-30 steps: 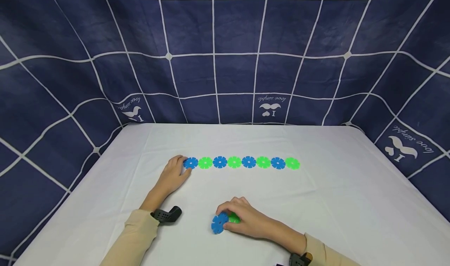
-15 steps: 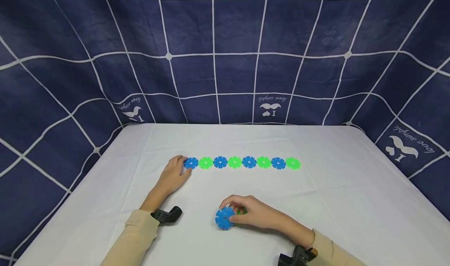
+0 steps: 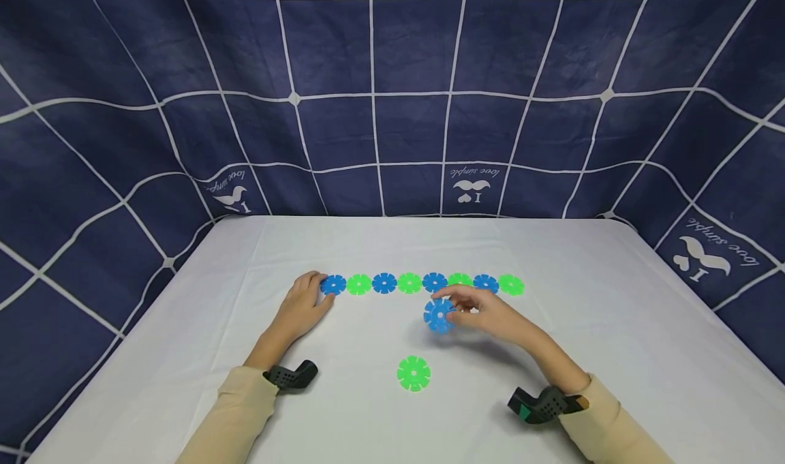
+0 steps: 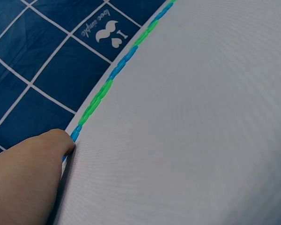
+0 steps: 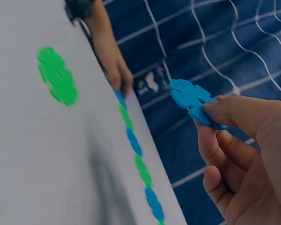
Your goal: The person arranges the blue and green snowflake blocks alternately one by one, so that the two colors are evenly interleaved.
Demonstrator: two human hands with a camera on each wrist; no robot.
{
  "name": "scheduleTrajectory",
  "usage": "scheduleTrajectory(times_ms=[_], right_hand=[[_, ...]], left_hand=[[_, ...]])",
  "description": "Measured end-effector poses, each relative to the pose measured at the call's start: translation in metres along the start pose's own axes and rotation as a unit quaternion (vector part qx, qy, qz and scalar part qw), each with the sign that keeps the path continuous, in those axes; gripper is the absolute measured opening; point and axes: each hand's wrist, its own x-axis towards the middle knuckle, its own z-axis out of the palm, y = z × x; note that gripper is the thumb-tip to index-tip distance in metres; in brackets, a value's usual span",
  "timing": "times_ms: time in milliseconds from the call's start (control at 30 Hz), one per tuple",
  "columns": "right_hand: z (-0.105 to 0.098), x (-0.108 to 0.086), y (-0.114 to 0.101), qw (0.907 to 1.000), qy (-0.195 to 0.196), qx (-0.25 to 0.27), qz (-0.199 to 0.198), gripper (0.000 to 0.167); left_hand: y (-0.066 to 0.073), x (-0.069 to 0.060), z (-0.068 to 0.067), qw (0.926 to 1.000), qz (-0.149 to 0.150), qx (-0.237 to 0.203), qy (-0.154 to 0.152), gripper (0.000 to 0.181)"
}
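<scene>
A row of flat notched plastic discs, blue and green by turns, crosses the white table. At its left end my left hand [image 3: 302, 305] holds a blue disc [image 3: 334, 285] with thumb and fingers at its edge. My right hand [image 3: 481, 311] pinches another blue notched disc [image 3: 438, 316] between thumb and fingers, raised in front of the row. In the right wrist view this blue disc [image 5: 189, 101] is tilted under the thumb. A loose green notched disc [image 3: 413, 373] lies flat nearer the front. The right hand partly covers a green disc [image 3: 460, 279] in the row.
The row ends at the right with a green disc [image 3: 512, 285]. A white cloth covers the table [image 3: 613, 328]. Behind and at both sides hangs a dark blue curtain [image 3: 411, 130] with white grid lines. Each forearm wears a black wrist camera [image 3: 293, 376].
My right hand has lifted the blue disc and carried it forward and right toward the row. The green disc beneath is now uncovered on the table. The left hand has stayed still.
</scene>
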Motion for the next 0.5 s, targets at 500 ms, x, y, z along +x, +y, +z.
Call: scheduleTrajectory(times_ms=[500], right_hand=[[-0.071,-0.014,0.047,0.9888,0.127,0.039,0.067,0.041]], left_hand=[[0.000,0.000,0.001,1.0000,-0.006,-0.002,-0.004,0.053]])
